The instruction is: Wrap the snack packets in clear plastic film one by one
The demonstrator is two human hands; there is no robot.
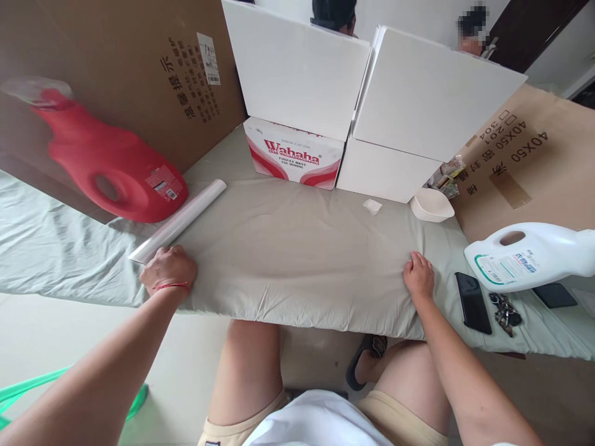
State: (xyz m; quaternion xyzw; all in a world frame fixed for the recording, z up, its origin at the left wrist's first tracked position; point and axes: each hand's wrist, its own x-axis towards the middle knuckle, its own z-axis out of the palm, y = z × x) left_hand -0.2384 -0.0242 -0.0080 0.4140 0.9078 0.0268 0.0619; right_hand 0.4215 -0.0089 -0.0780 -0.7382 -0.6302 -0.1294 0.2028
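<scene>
My left hand (pixel 170 271), with a red string at its wrist, is closed in a fist on the cloth-covered table (pixel 297 248). Right beside its knuckles lies the near end of a long roll of clear plastic film (pixel 179 220); whether they touch is hard to tell. My right hand (pixel 419 274) rests with curled fingers near the table's front edge, and nothing shows in it. Closest to that hand is a black phone (pixel 473 302), with a bunch of keys (pixel 506 313) beyond it.
A red jug (pixel 121 167) stands left; a white detergent bottle (pixel 525 257) lies right, by a dark flat object (pixel 555 295). White boxes (pixel 302 68) and a Wahaba carton (pixel 292 152) line the back. A white bowl (pixel 432 206) and crumpled scrap (pixel 372 206) sit before them. Cardboard (pixel 520 155) flanks both sides.
</scene>
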